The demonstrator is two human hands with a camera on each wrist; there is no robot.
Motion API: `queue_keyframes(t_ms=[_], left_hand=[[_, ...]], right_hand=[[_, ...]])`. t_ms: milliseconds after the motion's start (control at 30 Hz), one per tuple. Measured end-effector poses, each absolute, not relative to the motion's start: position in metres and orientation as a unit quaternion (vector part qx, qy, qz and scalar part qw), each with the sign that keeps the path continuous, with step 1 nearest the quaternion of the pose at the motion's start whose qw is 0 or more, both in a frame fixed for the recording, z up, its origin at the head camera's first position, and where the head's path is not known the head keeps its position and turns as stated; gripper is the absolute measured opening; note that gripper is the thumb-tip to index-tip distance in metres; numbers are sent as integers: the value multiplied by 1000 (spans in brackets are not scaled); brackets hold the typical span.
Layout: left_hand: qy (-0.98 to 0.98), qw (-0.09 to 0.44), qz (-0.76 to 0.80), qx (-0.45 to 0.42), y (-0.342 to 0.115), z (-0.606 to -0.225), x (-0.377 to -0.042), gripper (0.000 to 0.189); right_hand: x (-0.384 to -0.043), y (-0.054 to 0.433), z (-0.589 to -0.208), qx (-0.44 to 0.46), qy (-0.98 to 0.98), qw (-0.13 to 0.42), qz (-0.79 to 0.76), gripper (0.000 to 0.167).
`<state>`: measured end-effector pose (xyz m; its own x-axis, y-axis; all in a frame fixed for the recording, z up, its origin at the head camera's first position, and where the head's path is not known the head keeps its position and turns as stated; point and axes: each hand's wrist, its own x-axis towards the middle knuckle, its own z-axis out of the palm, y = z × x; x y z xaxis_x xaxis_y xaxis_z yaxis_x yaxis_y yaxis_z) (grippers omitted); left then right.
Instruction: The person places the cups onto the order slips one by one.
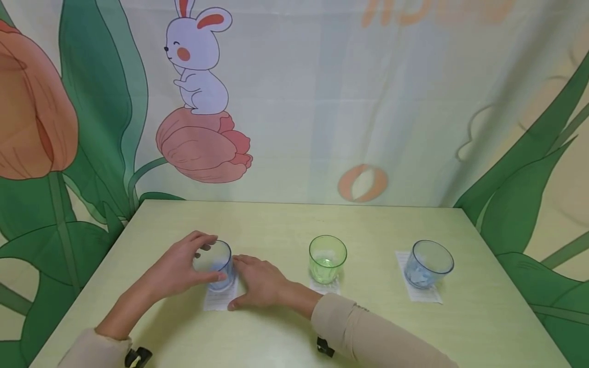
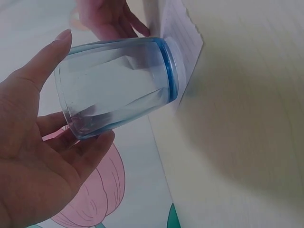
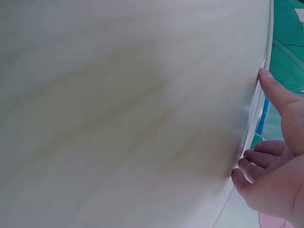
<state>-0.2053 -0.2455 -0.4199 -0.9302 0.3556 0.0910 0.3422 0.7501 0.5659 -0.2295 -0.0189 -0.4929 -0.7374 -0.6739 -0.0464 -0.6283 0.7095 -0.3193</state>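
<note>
At the left of the table, my left hand (image 1: pixel 181 266) holds a clear blue-tinted drinking glass (image 1: pixel 225 264), thumb on one side and fingers on the other. The left wrist view shows the glass (image 2: pixel 116 85) close up, its thick blue base over a white paper slip (image 2: pixel 180 31). Whether the base touches the paper (image 1: pixel 220 300) I cannot tell. Close by on the right, my right hand (image 1: pixel 262 283) rests at the slip's right edge, thumb and fingers spread. In the right wrist view the fingertips of that hand (image 3: pixel 280 156) touch the tabletop; part of the glass shows behind it.
A green glass (image 1: pixel 327 259) stands mid-table on a paper slip (image 1: pixel 327 287), beyond my right forearm. Farther right, another blue glass (image 1: pixel 428 266) sits on its slip (image 1: pixel 425 295). A printed curtain (image 1: pixel 285 102) hangs behind the pale table (image 1: pixel 395 327).
</note>
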Motion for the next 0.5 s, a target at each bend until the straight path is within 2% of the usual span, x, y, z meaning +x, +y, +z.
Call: queue_keyframes(t_ms=[500], left_hand=[[933, 19, 304, 190, -249, -431, -204, 91]], right_hand=[[-227, -20, -492, -350, 916, 109, -162, 106]])
